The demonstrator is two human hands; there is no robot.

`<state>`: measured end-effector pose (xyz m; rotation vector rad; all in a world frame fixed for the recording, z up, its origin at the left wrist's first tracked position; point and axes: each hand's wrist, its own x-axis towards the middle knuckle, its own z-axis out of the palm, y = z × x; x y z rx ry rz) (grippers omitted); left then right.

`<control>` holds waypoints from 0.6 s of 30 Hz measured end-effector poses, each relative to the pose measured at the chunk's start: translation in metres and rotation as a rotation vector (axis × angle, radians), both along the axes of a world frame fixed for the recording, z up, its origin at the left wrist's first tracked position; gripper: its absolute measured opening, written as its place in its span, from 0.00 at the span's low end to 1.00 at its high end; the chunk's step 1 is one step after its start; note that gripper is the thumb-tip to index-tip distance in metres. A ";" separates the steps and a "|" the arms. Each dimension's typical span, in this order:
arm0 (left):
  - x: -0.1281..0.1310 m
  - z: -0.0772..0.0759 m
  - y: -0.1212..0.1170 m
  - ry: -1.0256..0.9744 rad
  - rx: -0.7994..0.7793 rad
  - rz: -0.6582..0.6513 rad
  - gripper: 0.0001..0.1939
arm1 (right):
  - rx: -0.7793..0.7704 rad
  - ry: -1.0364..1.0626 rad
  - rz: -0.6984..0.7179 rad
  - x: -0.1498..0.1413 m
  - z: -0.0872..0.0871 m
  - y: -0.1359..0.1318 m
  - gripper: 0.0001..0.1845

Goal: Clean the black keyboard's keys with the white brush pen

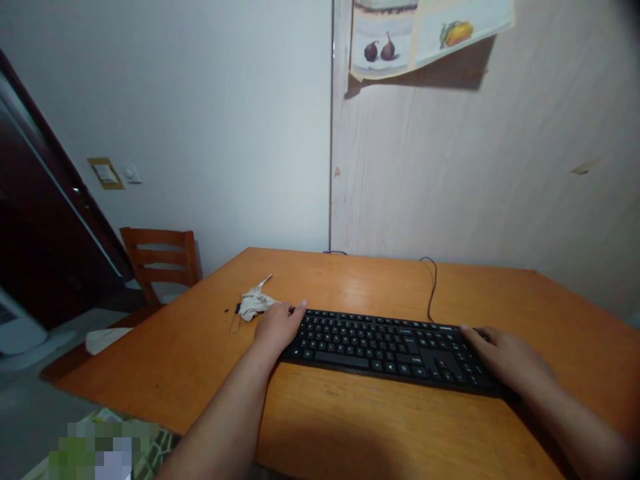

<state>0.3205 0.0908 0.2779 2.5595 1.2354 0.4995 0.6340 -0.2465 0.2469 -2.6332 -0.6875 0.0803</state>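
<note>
A black keyboard [370, 350] lies across the wooden table, slightly angled with its right end nearer to me. My left hand [277, 327] grips its left end, with the thumb over the top edge. At the right end my right hand [505, 357] holds the keyboard, thumb along its top and the other fingers mostly hidden behind it. A thin black cable [433, 287] runs from the keyboard's back edge toward the far side of the table. Just beyond my left hand lies a crumpled whitish cloth [255, 303].
The wooden table [350, 413] reaches to the wall. A small dark item [237, 309] with thin prongs lies beside the cloth. At the left stands a wooden chair [160, 257]. Fruit pictures [430, 37] hang on the wall above.
</note>
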 end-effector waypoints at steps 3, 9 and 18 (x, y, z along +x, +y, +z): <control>-0.001 0.002 0.000 -0.019 0.028 0.000 0.25 | 0.026 0.005 0.004 0.002 0.001 -0.005 0.38; -0.003 0.022 0.014 -0.040 0.173 0.043 0.22 | 0.116 -0.127 -0.055 0.014 -0.003 -0.013 0.37; -0.026 0.024 0.046 0.212 0.239 -0.024 0.12 | 0.184 -0.267 -0.022 0.019 -0.012 -0.010 0.35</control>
